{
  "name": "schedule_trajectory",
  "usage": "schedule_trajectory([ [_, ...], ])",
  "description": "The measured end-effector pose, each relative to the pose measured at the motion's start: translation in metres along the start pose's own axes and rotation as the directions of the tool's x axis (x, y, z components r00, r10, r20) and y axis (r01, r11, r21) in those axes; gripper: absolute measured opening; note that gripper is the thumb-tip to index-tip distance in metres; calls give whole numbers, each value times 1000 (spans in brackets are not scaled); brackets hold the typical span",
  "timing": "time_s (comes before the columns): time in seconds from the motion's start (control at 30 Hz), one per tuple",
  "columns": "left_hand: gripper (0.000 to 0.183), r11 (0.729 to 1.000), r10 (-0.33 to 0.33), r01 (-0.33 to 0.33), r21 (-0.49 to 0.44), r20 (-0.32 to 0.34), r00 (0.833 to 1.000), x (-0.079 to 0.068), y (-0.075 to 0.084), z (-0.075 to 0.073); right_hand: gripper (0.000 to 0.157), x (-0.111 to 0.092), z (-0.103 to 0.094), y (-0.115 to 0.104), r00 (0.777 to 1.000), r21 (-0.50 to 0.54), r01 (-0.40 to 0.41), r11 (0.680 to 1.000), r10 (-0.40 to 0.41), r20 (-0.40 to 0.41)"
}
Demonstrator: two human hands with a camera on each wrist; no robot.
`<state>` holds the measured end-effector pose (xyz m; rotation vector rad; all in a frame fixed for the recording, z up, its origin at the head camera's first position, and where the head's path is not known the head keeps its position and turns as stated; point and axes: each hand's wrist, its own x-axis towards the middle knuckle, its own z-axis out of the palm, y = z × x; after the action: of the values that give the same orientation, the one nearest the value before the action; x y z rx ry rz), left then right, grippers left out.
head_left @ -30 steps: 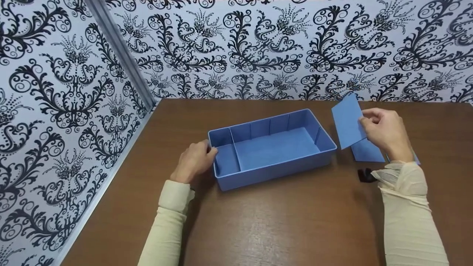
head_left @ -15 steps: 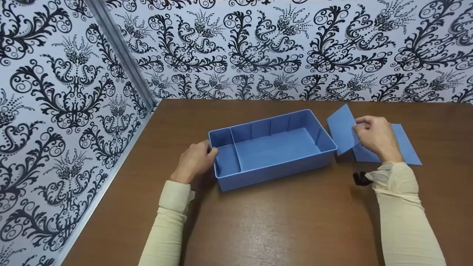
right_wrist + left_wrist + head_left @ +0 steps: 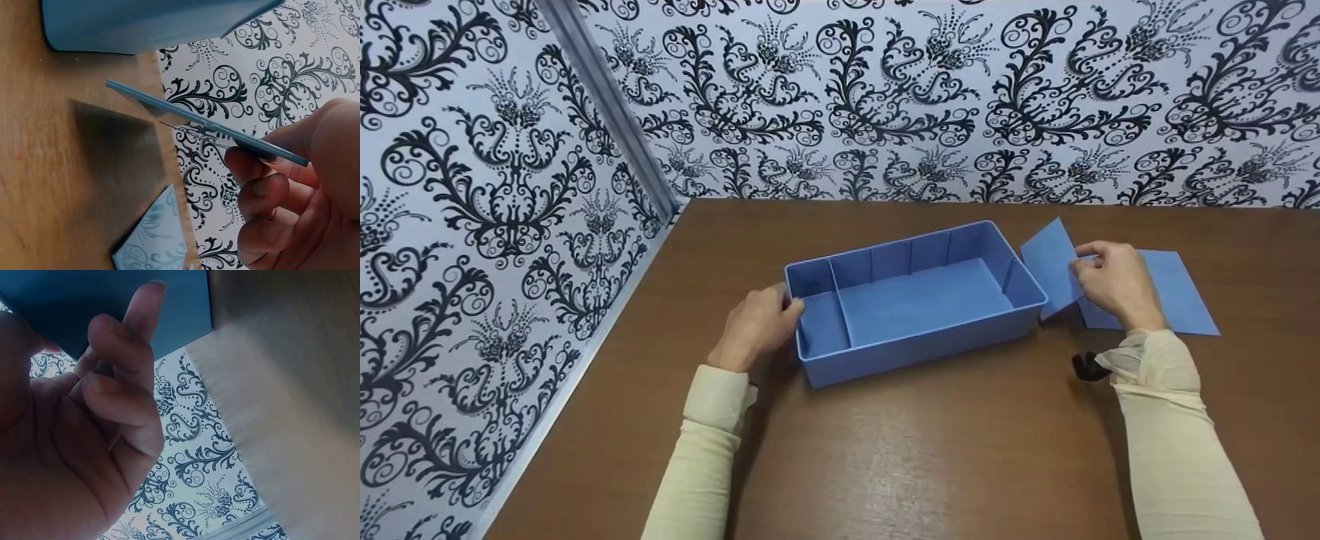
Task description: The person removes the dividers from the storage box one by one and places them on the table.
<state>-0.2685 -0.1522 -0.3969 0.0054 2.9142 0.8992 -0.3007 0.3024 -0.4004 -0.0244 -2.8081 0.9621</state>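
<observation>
A long blue box point(image 3: 915, 356) stands on the table, one thin divider point(image 3: 841, 307) fixed across it near the left end. At that end my left hand point(image 3: 757, 324) grips the short wall, thumb over the rim; the left wrist view has its fingers against the box's outside point(image 3: 180, 320). To the right of the box, my right hand point(image 3: 1116, 285) pinches a flat blue divider panel point(image 3: 1048, 268) by its edge and holds it tilted above the table. Seen edge-on in the right wrist view, the panel point(image 3: 208, 125) is apart from the box.
Another blue panel point(image 3: 1181, 292) lies flat on the table point(image 3: 885, 465) under and beyond my right hand. A black wrist-camera piece point(image 3: 1087, 366) sticks out at the right cuff. Patterned walls point(image 3: 840, 97) bound the table at the back and left.
My right hand has moved left and down with the panel, bringing it close to the box's right end and uncovering more of the panel on the table. The left hand stays on the box.
</observation>
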Motion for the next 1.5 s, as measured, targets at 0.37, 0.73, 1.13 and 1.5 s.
schedule_trajectory([
  [0.37, 26, 999, 37, -37, 33, -20, 999, 2, -1, 1, 39, 2, 7, 4, 1000, 4, -19, 1000, 19, 22],
  [0.73, 24, 998, 52, -51, 43, -25, 998, 1, 0, 0, 38, 4, 11, 10, 997, -8, -47, 999, 47, 61],
  [1.13, 27, 998, 24, -24, 51, -12, 1000, 2, 1, 0, 35, 5, 12, 18, 991, -36, -75, 997, 79, 108],
  [1.5, 35, 1000, 26, -26, 12, -10, 1000, -1, 0, 0, 32, 5, 16, 24, 990, -60, -66, 996, 73, 117],
])
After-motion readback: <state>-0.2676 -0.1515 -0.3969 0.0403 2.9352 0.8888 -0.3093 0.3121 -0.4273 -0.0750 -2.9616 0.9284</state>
